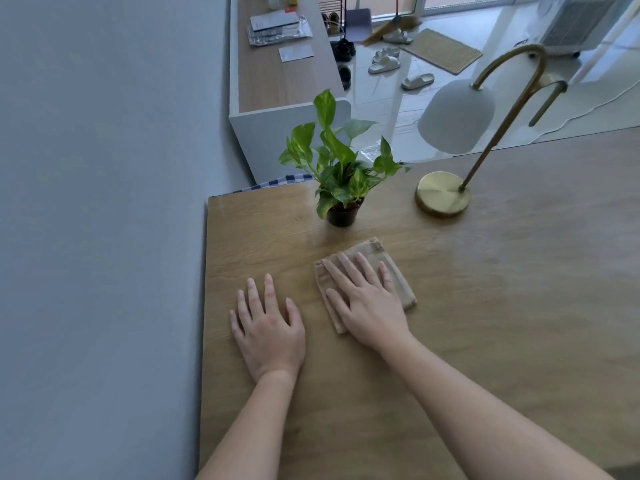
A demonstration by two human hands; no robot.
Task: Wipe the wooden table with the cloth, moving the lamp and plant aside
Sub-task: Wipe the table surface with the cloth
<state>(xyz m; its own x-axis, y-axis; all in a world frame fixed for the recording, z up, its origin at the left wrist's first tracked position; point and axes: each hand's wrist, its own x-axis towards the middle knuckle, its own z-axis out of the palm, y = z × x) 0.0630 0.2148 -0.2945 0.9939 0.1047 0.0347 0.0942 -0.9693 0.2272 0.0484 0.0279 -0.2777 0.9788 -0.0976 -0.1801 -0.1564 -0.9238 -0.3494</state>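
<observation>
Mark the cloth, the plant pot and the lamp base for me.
cloth [398, 271], head view, bare far-right part beside the fingers
plant pot [343, 214], head view, front of the dark wall
lamp base [442, 195], head view, middle of the brass disc

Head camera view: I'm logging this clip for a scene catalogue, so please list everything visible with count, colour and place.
table: one, light wood, fills the lower right
cloth: one, beige, folded, flat on the table in front of the plant
plant: one, green leaves in a dark pot, far part of the table
lamp: one, brass base and curved stem, pale shade, right of the plant
cabinet: one, white with wood top, papers on it, beyond the table
slippers: several, pale, on the floor
doormat: one, tan, on the floor
wall: grey, left
left hand: flat on bare table
right hand: flat on the cloth
</observation>
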